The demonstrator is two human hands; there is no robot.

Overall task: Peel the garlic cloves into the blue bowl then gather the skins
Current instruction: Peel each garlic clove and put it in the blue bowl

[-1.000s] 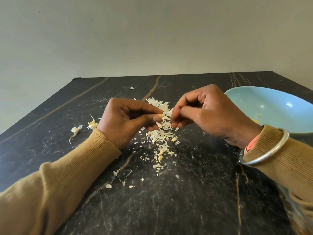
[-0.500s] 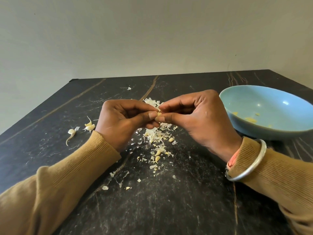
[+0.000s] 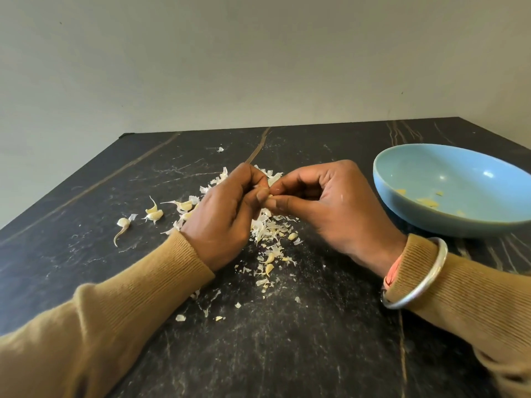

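My left hand (image 3: 227,214) and my right hand (image 3: 321,205) meet over the middle of the black table, both pinching one small garlic clove (image 3: 269,196) between thumbs and fingertips; most of it is hidden. Beneath them lies a heap of white garlic skins (image 3: 268,229). Unpeeled cloves (image 3: 154,214) lie to the left of my left hand, one with a long tail (image 3: 122,225). The blue bowl (image 3: 416,216) stands at the right, with a few pale peeled pieces (image 3: 428,202) inside.
The dark marble table (image 3: 287,340) ends at a far edge below a plain wall. Small skin flakes (image 3: 201,310) are scattered toward me. A silver bangle (image 3: 422,280) sits on my right wrist.
The view has shifted, so more cloves show at the left. My hands stay joined on the clove, and my left hand has turned more upright.
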